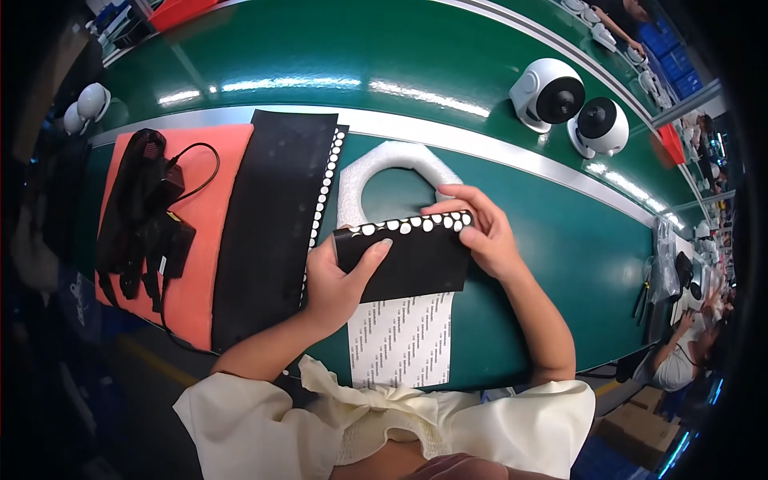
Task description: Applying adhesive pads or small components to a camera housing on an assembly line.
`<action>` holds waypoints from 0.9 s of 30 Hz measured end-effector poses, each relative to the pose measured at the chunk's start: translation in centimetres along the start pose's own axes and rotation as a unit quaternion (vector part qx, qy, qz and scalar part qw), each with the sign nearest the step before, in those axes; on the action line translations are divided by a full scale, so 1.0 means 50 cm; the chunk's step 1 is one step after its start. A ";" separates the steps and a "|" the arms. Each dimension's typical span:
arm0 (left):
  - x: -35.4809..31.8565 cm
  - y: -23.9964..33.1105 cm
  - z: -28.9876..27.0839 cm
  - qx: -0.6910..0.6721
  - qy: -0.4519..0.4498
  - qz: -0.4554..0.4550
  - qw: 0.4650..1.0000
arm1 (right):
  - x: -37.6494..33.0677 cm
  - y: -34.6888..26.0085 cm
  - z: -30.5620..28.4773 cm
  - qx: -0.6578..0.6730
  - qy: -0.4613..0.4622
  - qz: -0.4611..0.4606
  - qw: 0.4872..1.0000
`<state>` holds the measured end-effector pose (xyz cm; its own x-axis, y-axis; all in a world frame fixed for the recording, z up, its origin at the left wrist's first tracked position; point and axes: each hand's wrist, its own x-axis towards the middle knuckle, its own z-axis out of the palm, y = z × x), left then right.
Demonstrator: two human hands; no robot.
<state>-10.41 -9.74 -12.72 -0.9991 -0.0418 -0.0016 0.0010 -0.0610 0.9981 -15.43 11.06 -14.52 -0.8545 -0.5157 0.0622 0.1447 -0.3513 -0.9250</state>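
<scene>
A black sheet (416, 264) with a row of white round dots along its top edge spans my two hands. Its left end is gripped by my left hand (334, 280), thumb lying across the front. At the right end, my right hand (488, 240) pinches the dotted edge between thumb and fingers. White printed backing paper (400, 340) shows below the sheet; whether it is joined to it I cannot tell. Just beyond my hands lies a white foam ring (352, 186), partly covered by the sheet.
To the left, larger black sheets (276, 216) with a dotted edge lie beside a pink foam pad (228, 172) carrying black power adapters (164, 192) and cables. Two white-and-black cameras (552, 96) stand on the green conveyor (304, 48) behind a metal rail. Other people work at far right.
</scene>
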 end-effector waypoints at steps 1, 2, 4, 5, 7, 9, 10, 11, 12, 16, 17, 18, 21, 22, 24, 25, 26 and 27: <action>0.001 -0.007 -0.005 -0.001 0.003 -0.007 1.000 | -0.009 0.004 -0.001 0.022 0.007 0.016 1.000; 0.001 -0.008 -0.007 0.002 0.004 -0.009 1.000 | -0.020 0.003 0.009 -0.014 0.021 0.021 0.999; 0.001 -0.008 -0.009 0.038 -0.001 0.017 0.999 | -0.032 0.008 0.024 -0.097 0.048 0.006 0.994; 0.002 -0.006 -0.009 0.041 -0.002 0.016 0.999 | -0.032 0.012 0.022 -0.095 0.049 0.005 0.994; 0.004 -0.003 -0.008 0.072 -0.006 0.034 0.997 | -0.032 0.021 0.019 -0.092 0.066 0.014 0.993; 0.005 -0.002 -0.009 0.082 -0.009 0.033 0.996 | -0.034 0.033 0.019 -0.092 0.080 -0.019 0.992; 0.007 -0.002 -0.009 0.089 -0.009 0.034 0.995 | -0.035 0.036 0.015 -0.089 0.078 -0.019 0.993; 0.008 -0.002 -0.008 0.091 -0.011 0.035 0.995 | -0.035 0.038 0.011 -0.086 0.077 -0.019 0.993; 0.009 -0.004 -0.008 0.092 -0.007 0.036 0.995 | -0.034 0.038 0.010 -0.084 0.079 -0.021 0.993; 0.009 -0.010 -0.006 0.089 0.003 0.038 0.995 | -0.033 0.032 0.012 -0.099 0.080 -0.023 0.992; 0.010 -0.011 -0.007 0.089 -0.003 0.035 0.995 | -0.033 0.031 0.012 -0.099 0.079 -0.023 0.992; 0.010 -0.011 -0.006 0.091 -0.007 0.037 0.995 | -0.033 0.031 0.011 -0.099 0.078 -0.023 0.992; 0.010 -0.008 -0.004 0.080 0.001 0.044 0.996 | -0.030 0.035 0.011 -0.094 0.073 -0.023 0.993; 0.007 -0.005 -0.006 0.073 0.005 0.026 0.997 | -0.026 0.039 0.015 -0.092 0.072 -0.024 0.993; 0.005 -0.007 -0.009 0.099 0.008 0.007 0.995 | -0.028 0.049 0.011 -0.113 0.075 -0.035 0.990; 0.006 -0.005 -0.006 0.110 0.013 0.026 0.994 | -0.028 0.045 0.015 -0.114 0.087 -0.038 0.989; 0.007 -0.006 -0.006 0.139 0.004 0.041 0.989 | -0.041 0.055 -0.008 -0.228 0.098 -0.010 0.969; 0.005 0.006 -0.002 0.098 -0.007 0.018 0.995 | -0.038 0.043 0.008 -0.182 0.104 -0.021 0.977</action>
<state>-10.65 -9.89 -12.43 -0.9991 -0.0271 0.0332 0.0292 0.1368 0.9902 -13.29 10.97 -16.47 -0.9444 -0.3232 0.0602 -0.0475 -0.0472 -0.9978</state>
